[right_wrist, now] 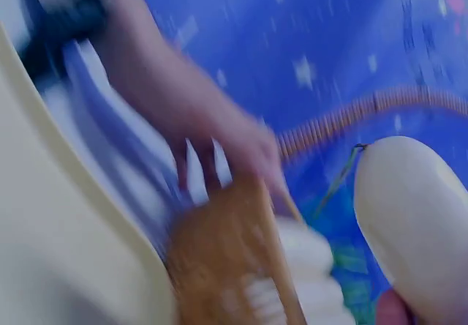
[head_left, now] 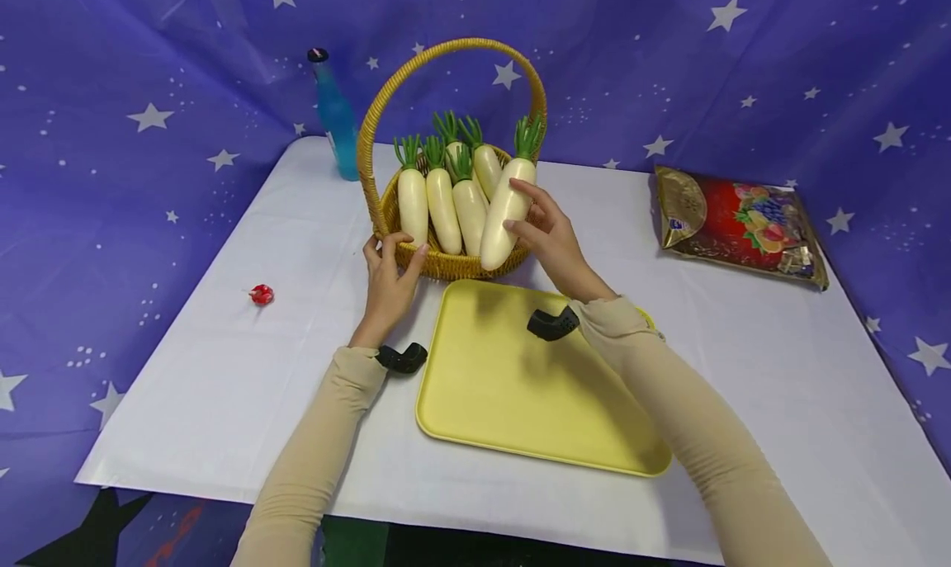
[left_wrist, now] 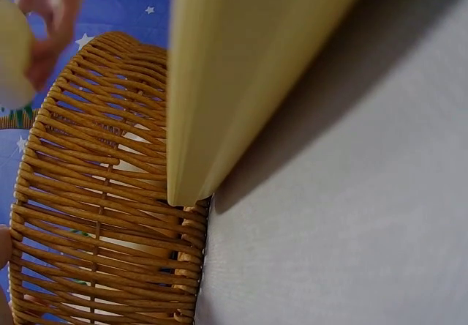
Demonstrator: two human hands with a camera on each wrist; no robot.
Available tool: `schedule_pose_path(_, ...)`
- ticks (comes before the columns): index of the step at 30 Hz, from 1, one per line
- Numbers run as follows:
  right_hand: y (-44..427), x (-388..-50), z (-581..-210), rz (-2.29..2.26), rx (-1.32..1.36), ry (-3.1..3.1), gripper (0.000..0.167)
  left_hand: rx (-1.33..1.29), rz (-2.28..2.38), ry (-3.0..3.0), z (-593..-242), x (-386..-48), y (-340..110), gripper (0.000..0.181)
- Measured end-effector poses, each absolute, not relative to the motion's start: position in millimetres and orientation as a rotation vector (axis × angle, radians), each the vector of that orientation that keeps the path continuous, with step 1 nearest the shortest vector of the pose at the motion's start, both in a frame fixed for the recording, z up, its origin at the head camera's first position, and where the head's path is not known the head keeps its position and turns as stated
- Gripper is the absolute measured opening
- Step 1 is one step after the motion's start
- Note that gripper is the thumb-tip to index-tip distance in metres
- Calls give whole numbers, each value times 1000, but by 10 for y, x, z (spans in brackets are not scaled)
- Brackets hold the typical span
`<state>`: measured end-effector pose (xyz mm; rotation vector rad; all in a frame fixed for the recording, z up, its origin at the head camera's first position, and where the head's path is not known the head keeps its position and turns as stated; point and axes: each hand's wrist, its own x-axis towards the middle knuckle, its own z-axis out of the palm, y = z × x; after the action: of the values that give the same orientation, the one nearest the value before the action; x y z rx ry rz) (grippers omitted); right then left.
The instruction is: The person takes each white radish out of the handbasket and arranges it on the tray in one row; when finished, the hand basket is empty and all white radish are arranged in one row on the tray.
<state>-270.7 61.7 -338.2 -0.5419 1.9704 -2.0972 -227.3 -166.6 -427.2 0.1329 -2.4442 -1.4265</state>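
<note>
A wicker basket [head_left: 455,267] with an arched handle holds several white radishes [head_left: 441,212] with green tops. The right hand [head_left: 553,241] grips one more white radish [head_left: 503,216] by its side, tilted over the basket's right part; in the right wrist view this radish [right_wrist: 413,215] shows large at the right. The left hand [head_left: 390,282] holds the basket's front left rim between thumb and fingers. The left wrist view shows the woven side of the basket [left_wrist: 102,193] close up, with part of the right hand [left_wrist: 55,17] at the upper left.
A yellow tray [head_left: 520,385] lies in front of the basket, under the right forearm. Behind and left of the basket stands a blue bottle [head_left: 338,125]. A small red wrapped item [head_left: 262,295] lies at the left, a red and gold packet [head_left: 743,224] at the right.
</note>
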Motion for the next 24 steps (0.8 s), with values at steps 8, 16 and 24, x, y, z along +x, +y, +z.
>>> schedule_pose_path(8,601,-1970,-3476,-1886,-675,1879,53,142,-1413,-2441,-4270,-2268,-1659,43)
schedule_pose_path(16,557,-1599,-3787,-1737,-716,1809,54,151,-1398,-2441,-4264,-2285,-1635,40)
schedule_pose_path(24,449,-1518,-3956,-1706,-652,1797,47,163,-1375,-2437,-4267,-2274,-1640,41)
